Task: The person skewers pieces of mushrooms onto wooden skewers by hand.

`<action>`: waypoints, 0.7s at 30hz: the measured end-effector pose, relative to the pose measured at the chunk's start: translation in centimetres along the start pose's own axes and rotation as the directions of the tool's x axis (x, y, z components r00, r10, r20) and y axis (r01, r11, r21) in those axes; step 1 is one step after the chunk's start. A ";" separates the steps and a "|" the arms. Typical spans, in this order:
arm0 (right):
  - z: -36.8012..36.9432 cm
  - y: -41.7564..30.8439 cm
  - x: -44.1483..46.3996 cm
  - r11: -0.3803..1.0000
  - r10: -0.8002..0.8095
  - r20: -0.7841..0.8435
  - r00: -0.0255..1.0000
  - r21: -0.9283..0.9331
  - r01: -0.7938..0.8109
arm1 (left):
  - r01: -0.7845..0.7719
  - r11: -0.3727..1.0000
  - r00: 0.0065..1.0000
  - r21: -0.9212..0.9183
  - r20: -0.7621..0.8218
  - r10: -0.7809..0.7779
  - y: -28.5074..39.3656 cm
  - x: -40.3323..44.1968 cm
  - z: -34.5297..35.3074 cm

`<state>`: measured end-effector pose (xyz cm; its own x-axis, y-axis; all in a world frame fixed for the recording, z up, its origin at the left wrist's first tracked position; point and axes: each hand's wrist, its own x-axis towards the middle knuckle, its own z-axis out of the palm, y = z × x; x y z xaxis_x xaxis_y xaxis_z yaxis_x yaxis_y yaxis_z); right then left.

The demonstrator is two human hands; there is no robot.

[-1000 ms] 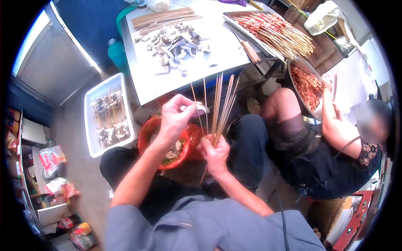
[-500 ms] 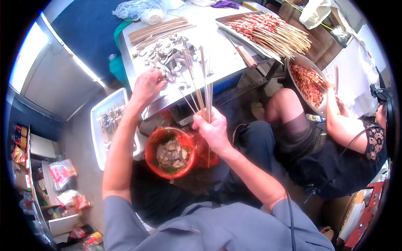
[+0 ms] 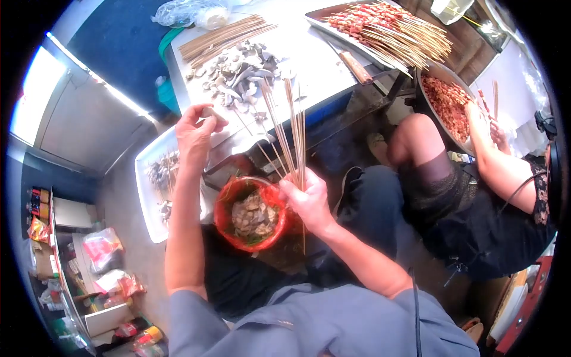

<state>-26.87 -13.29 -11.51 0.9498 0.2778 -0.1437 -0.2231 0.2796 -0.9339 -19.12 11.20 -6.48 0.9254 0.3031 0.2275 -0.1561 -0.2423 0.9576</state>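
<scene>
My left hand (image 3: 196,135) is raised at the near left corner of the white table (image 3: 321,59), its fingers closed on a greyish mushroom piece (image 3: 213,114). My right hand (image 3: 307,199) grips a fan of thin wooden skewers (image 3: 291,134) pointing up and away; one small piece seems to sit on a skewer tip. Beyond them, a pile of grey-white mushroom pieces (image 3: 244,74) lies on the table beside a bundle of loose skewers (image 3: 223,38). Below and between my hands stands a red-lined bucket (image 3: 221,208) holding pale pieces.
At left, a white tray (image 3: 146,205) holds threaded skewers. A metal tray (image 3: 318,24) of meat skewers and a knife (image 3: 357,67) are at the table's right. Another person (image 3: 488,154) sits at right by a bowl of meat (image 3: 443,104). Shelves (image 3: 74,214) stand at far left.
My left hand went from beside the skewers to the mushroom pile, then drew back toward me with a piece. My right hand still holds the skewers. The other person's hands moved.
</scene>
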 end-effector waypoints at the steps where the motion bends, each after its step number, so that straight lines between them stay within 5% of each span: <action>1: 0.2 0.0 -0.1 1.000 0.004 0.004 1.000 0.000 -0.004 | 0.019 0.993 1.000 -0.115 -0.011 -0.020 0.0 -0.5 0.1; 10: 1.1 1.1 -0.3 0.998 -0.005 0.035 0.999 -0.063 0.008 | 0.136 0.742 0.984 -0.656 0.005 -0.176 -0.3 -1.6 1.2; 21: 1.6 1.8 -0.4 0.997 -0.002 0.034 0.999 -0.081 0.005 | 0.051 0.692 0.989 -0.720 -0.060 -0.135 -0.1 -2.0 0.6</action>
<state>-27.99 -11.41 -12.62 0.9424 0.3082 -0.1303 -0.1998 0.2059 -0.9580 -20.76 10.07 -7.17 0.9157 0.3874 0.1064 -0.3095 0.5115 0.8016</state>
